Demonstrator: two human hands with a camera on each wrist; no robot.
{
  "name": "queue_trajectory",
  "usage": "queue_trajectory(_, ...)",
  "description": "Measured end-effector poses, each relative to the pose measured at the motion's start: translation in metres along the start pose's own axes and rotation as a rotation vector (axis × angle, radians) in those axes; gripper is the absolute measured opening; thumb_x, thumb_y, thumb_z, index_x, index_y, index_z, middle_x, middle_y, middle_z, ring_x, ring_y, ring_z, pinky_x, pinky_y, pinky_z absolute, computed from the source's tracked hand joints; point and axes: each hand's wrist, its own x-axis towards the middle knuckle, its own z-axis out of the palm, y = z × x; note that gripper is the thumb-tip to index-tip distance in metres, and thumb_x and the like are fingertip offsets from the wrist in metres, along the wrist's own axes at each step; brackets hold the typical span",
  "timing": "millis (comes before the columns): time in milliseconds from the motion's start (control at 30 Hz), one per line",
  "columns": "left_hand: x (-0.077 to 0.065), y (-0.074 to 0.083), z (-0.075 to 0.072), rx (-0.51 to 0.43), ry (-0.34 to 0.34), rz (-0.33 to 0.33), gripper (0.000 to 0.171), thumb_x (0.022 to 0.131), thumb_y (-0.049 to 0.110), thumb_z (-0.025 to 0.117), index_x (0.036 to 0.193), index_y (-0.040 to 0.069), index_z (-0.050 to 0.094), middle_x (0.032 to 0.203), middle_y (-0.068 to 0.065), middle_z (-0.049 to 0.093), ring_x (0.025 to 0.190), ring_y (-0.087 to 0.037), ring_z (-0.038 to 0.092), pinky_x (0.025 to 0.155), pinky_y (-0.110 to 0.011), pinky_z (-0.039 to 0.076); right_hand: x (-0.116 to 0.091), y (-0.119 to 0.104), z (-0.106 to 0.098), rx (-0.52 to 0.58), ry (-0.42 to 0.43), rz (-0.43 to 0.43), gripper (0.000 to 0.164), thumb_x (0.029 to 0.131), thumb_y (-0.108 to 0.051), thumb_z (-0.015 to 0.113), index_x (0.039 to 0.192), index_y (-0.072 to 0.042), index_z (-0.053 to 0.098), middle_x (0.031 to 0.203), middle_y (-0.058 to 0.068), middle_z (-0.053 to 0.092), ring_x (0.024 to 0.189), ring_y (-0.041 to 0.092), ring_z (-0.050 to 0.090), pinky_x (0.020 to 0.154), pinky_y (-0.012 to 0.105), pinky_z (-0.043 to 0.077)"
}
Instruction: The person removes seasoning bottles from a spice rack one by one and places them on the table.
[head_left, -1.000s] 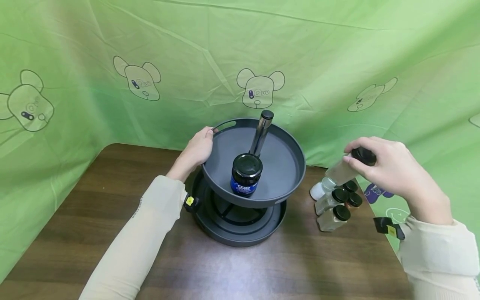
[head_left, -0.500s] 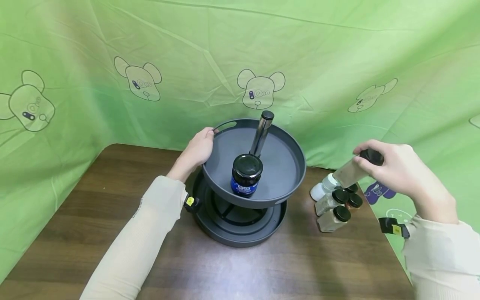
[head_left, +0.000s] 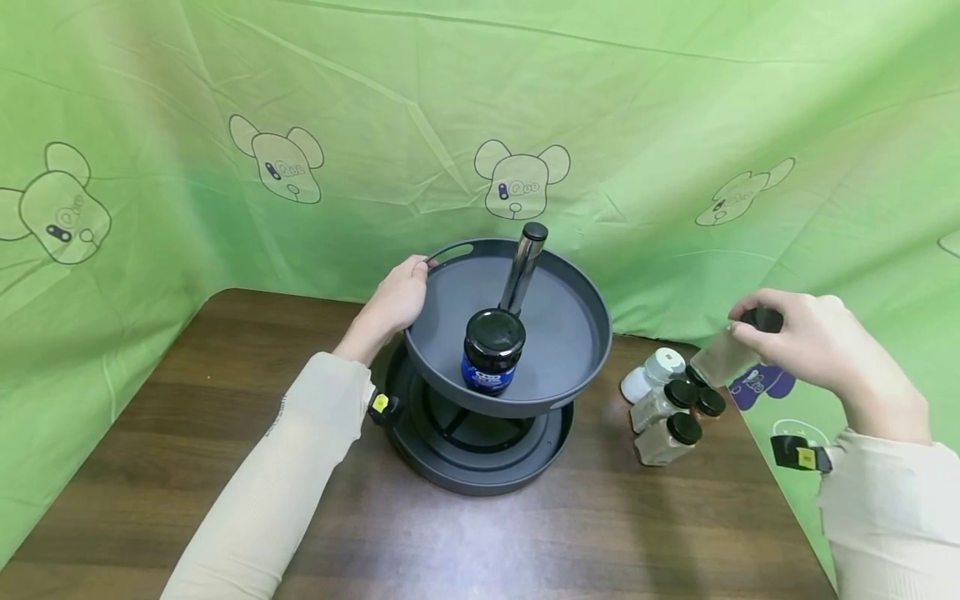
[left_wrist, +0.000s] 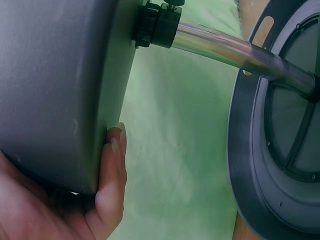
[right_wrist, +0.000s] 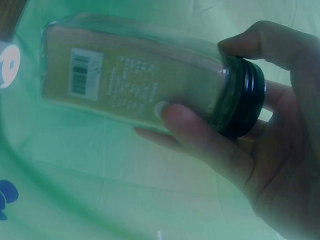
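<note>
My left hand (head_left: 397,298) grips the upper tray (head_left: 558,333) of a grey two-tier stand at its left handle cutout. In the left wrist view, the fingers (left_wrist: 111,185) curl under that tray. A dark jar with a blue label (head_left: 491,377) stands on the tray in front of the metal pole (head_left: 520,271). At the right, my right hand (head_left: 832,346) holds a clear spice jar (head_left: 723,358) near its black lid, tilted above the rear of a jar cluster. Pale powder fills the held jar, and the right wrist view shows its barcode label (right_wrist: 85,75).
Beneath the upper tray is the round lower tray (head_left: 480,479). A white-lidded jar (head_left: 637,383) and several black-lidded jars (head_left: 663,442) stand close together on the wooden table (head_left: 600,533), near its right edge. A green printed cloth (head_left: 390,108) hangs behind.
My right hand has moved right and slightly down with the spice jar, uncovering the white-lidded jar. My left hand keeps its grip on the tray.
</note>
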Motion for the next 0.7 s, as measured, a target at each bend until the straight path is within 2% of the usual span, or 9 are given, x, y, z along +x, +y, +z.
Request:
queue_trajectory(167, -0.001, 0.000, 0.000, -0.008, -0.004, -0.002, 0.043, 0.102, 0.034, 0.016, 0.136, 0.020, 0.040, 0.146, -0.004, 0.035, 0.134, -0.025, 0.033, 0.105, -0.044, 0.033, 0.000, 0.011, 0.003, -0.031, -0.010, -0.045, 0.022, 0.089, -0.031, 0.056, 0.101, -0.014, 0.063, 0.062, -0.002, 0.062, 0.055, 0.011, 0.052, 0.054, 0.029, 0.034)
queue_trajectory(267, -0.001, 0.000, -0.001, -0.006, -0.001, -0.003, 0.043, 0.102, 0.034, 0.016, 0.136, 0.020, 0.040, 0.146, -0.004, 0.035, 0.133, -0.025, 0.033, 0.104, -0.044, 0.033, 0.000, 0.017, 0.005, -0.032, -0.047, -0.053, 0.022, 0.090, -0.031, 0.055, 0.102, -0.014, 0.063, 0.061, -0.003, 0.062, 0.054, 0.009, 0.053, 0.054, 0.029, 0.034)
queue_trajectory(433, -0.001, 0.000, -0.001, -0.009, 0.000, -0.001, 0.044, 0.102, 0.034, 0.017, 0.136, 0.020, 0.040, 0.146, -0.003, 0.036, 0.131, -0.025, 0.035, 0.103, -0.043, 0.035, 0.000, 0.025, 0.009, -0.009, -0.140, -0.015, 0.027, 0.091, -0.033, 0.054, 0.106, -0.012, 0.061, 0.062, -0.002, 0.063, 0.055, 0.010, 0.056, 0.055, 0.028, 0.035)
queue_trajectory(700, -0.001, 0.000, 0.000, -0.010, -0.005, -0.001, 0.044, 0.102, 0.034, 0.016, 0.137, 0.020, 0.039, 0.146, -0.004, 0.035, 0.132, -0.025, 0.035, 0.103, -0.044, 0.035, 0.003, 0.039, 0.020, 0.032, -0.249, 0.018, 0.033, 0.090, -0.030, 0.056, 0.110, -0.004, 0.060, 0.078, 0.004, 0.067, 0.056, 0.013, 0.061, 0.056, 0.032, 0.045)
